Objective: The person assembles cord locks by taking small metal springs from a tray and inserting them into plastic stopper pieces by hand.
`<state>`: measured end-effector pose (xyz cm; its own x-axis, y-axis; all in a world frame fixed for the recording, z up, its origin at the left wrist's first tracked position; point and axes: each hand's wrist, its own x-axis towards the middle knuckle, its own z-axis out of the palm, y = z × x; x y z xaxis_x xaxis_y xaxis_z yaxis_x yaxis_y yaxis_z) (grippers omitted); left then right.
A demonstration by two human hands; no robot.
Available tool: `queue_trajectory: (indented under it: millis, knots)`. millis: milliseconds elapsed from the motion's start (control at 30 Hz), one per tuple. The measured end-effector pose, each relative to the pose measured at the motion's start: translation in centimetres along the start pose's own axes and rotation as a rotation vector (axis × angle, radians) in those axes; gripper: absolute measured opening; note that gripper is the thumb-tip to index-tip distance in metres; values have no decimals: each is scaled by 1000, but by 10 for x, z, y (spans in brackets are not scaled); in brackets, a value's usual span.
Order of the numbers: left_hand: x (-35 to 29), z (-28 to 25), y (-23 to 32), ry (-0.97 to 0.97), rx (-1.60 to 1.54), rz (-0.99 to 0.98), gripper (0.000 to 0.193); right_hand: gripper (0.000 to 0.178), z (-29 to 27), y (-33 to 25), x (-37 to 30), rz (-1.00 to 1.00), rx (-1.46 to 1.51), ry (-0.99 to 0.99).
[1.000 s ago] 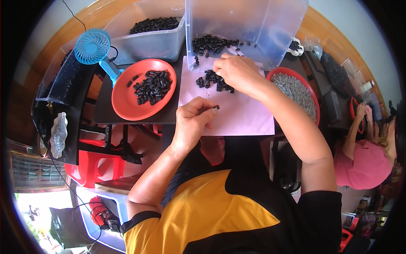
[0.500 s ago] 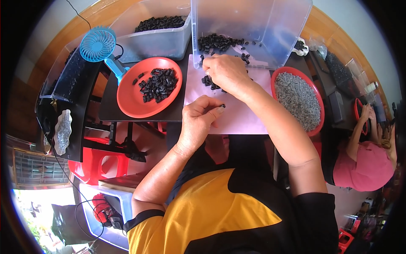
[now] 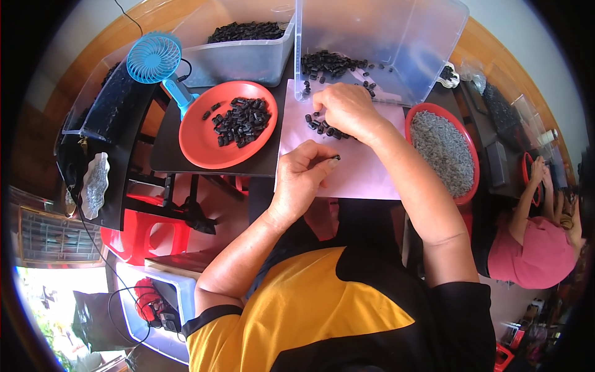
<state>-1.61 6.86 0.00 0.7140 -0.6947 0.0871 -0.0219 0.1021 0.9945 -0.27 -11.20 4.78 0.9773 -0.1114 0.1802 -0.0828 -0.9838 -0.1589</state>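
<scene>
My left hand [image 3: 302,180] pinches a small black plastic piece [image 3: 336,157] between thumb and forefinger, above the pink sheet [image 3: 365,177]. Farther off, my right hand [image 3: 348,110] reaches over loose black pieces [image 3: 327,129] that lie on that sheet. Its fingers are curled down and close together; the back of the hand hides what they grip, if anything. Just beyond it, a clear plastic bin [image 3: 396,43] rests on its side, mouth toward me, with more black pieces [image 3: 331,63] heaped inside. On the left, a red plate [image 3: 198,146] carries a pile of similar black pieces.
A red bowl [image 3: 409,124] of small grey parts stands to the right. Behind the plate are a blue fan [image 3: 155,59] and a clear tub [image 3: 248,65] with black pieces. At far right sits another person in a pink top [image 3: 536,251]. Below left is a red stool [image 3: 133,232].
The whole view has shifted slightly, so the table things appear farther right. More of the loose pieces beneath my right hand now show. My left hand keeps its pinch on the black piece.
</scene>
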Motion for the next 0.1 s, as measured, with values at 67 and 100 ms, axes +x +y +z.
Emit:
queue_trajectory:
  millis: [67, 100]
  knots:
    - [0, 1, 0, 6, 4, -3, 9, 22, -2, 2, -1, 28, -17, -31]
    - [0, 2, 0, 12, 7, -7, 9, 23, -3, 4, 1, 57, -35, -65]
